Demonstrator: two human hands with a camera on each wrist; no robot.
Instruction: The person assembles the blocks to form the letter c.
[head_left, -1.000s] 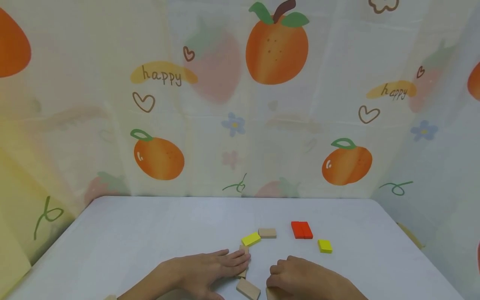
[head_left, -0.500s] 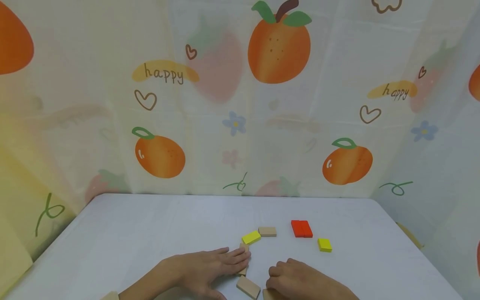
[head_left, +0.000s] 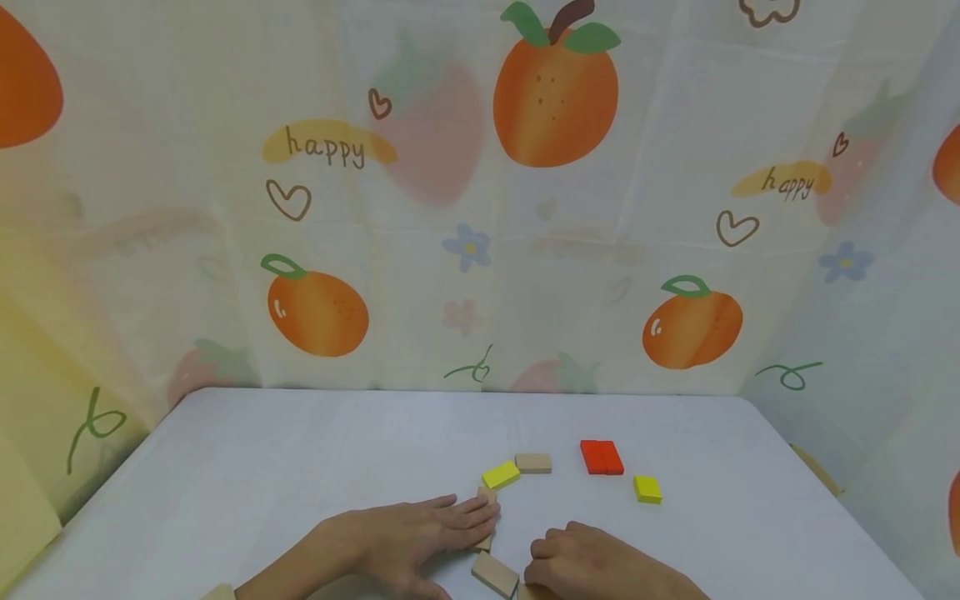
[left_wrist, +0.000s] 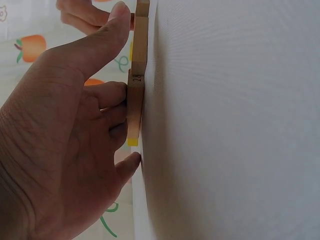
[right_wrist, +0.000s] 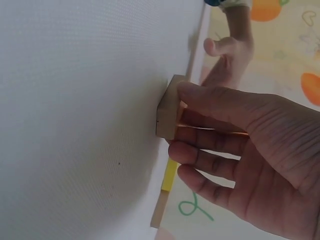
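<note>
My left hand (head_left: 416,537) lies with straight fingers over a plain wooden block (head_left: 487,495), covering much of it. In the left wrist view, these fingers touch the face of a block marked 28 (left_wrist: 135,102). Just below the fingertips in the head view, another plain wooden block (head_left: 495,575) lies slanted on the table. Close to its right end, my right hand (head_left: 600,562) pinches a wooden block (right_wrist: 167,112) between thumb and fingers; most of that block is hidden in the head view.
A yellow block (head_left: 501,475) and a plain wooden block (head_left: 533,463) continue the curved row on the white table (head_left: 337,450). Two red blocks (head_left: 602,457) lie side by side further right, near a single yellow block (head_left: 647,489). A fruit-print curtain (head_left: 420,275) stands behind.
My right hand has moved slightly left and toward me with its wooden block, now closer to the slanted block. My left hand has stayed in place.
</note>
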